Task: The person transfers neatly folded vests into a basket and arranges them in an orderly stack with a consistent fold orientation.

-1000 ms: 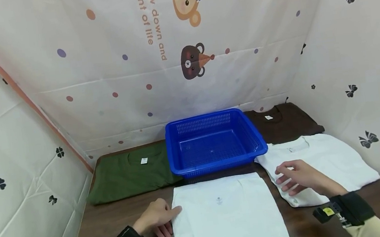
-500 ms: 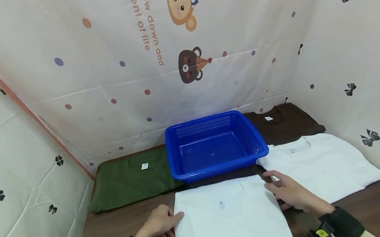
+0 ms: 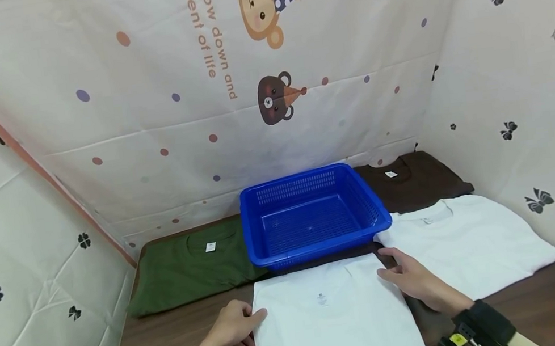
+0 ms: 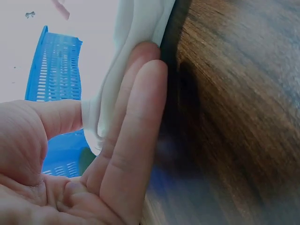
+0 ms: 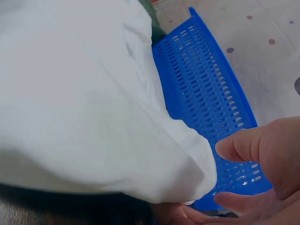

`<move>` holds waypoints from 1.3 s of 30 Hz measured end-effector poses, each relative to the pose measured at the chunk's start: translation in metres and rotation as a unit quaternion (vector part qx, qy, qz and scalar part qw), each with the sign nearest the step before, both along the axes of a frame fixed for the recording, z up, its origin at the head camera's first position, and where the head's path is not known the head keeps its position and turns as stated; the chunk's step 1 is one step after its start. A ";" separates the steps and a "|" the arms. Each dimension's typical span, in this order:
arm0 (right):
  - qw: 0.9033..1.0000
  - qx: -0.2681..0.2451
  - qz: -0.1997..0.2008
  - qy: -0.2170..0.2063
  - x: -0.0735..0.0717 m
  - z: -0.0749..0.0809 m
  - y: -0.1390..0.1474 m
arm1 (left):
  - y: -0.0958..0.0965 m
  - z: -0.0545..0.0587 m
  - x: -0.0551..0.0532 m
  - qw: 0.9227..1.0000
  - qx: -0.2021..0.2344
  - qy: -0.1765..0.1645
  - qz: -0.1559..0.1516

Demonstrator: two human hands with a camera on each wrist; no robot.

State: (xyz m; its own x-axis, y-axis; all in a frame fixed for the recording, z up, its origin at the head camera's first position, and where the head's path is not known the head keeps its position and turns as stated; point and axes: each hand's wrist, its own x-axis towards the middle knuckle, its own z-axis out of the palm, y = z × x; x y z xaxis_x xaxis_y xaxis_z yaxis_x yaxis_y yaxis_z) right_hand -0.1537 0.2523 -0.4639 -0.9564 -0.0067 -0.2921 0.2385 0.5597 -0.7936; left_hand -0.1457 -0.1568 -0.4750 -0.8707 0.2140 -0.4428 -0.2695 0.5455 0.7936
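Observation:
A folded white T-shirt [image 3: 333,329] lies in front of me on the wooden table [image 3: 158,343], with a small printed neck mark showing. At its left edge my left hand [image 3: 233,326] pinches the fabric, thumb above and fingers underneath; in the left wrist view the folded layers [image 4: 112,89] sit between thumb and fingers. My right hand [image 3: 415,280] is at the far right corner of the same T-shirt. In the right wrist view that hand's thumb [image 5: 236,145] stands beside the corner, while some fingers reach beneath it, partly hidden by cloth.
Behind the T-shirt stands a blue plastic basket [image 3: 327,245] with nothing inside. A folded green T-shirt [image 3: 175,270] lies to its left. On the right are a dark brown T-shirt [image 3: 427,181] and another white T-shirt [image 3: 481,247]. Printed cloth walls [image 3: 157,107] enclose the table.
My right hand has moved left from over the other white T-shirt to the near T-shirt's right corner. My left hand stays at the left edge. The head view has shifted slightly.

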 end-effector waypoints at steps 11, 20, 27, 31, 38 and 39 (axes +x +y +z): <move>1.000 -0.014 0.003 -0.017 -0.002 -0.002 -0.006 | 0.005 0.000 0.002 0.998 0.012 0.066 0.012; 0.998 -0.060 0.001 0.021 0.000 -0.001 -0.011 | 0.010 0.008 0.000 0.995 0.044 0.053 0.079; 0.996 -0.090 -0.006 0.010 0.001 -0.005 -0.012 | 0.012 0.001 0.001 0.989 0.083 0.066 0.102; 0.988 -0.152 -0.002 -0.018 0.003 -0.009 -0.012 | 0.015 0.001 0.001 0.985 0.070 0.086 0.133; 0.976 -0.211 0.036 -0.047 0.002 -0.009 -0.013 | 0.015 0.006 -0.002 0.983 0.106 0.052 0.141; 0.975 -0.212 0.043 -0.045 0.002 -0.008 -0.014 | 0.015 0.005 -0.003 0.983 0.114 0.049 0.132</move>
State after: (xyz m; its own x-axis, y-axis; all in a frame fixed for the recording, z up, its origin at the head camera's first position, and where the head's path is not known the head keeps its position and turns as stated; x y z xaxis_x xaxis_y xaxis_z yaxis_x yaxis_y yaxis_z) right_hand -0.1519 0.2388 -0.4720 -0.9178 -0.2242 -0.3278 0.2841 0.2061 -0.9364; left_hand -0.1484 -0.1417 -0.4696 -0.9455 0.0576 -0.3204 -0.2939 0.2717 0.9164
